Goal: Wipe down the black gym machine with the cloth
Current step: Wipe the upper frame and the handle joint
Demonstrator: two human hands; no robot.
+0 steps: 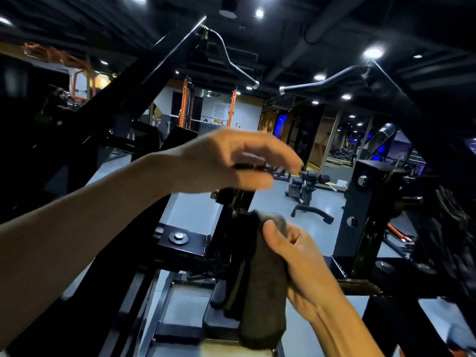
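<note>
The black gym machine point(144, 81) fills the view, with slanted beams on both sides and a bolted bracket point(180, 239) at lower centre. A dark grey-brown cloth point(260, 284) hangs in front of the machine's central upright. My right hand point(298, 258) grips the cloth's upper part, thumb on top. My left hand point(231, 161) hovers above it, blurred, fingers loosely curled over a dark part of the machine. I cannot tell whether it holds that part.
Two curved grey handles point(316, 85) hang overhead. A black post with silver bolts point(365, 215) stands at the right. Behind are a black bench point(309, 191) on the pale grey floor and an orange rack point(185, 104).
</note>
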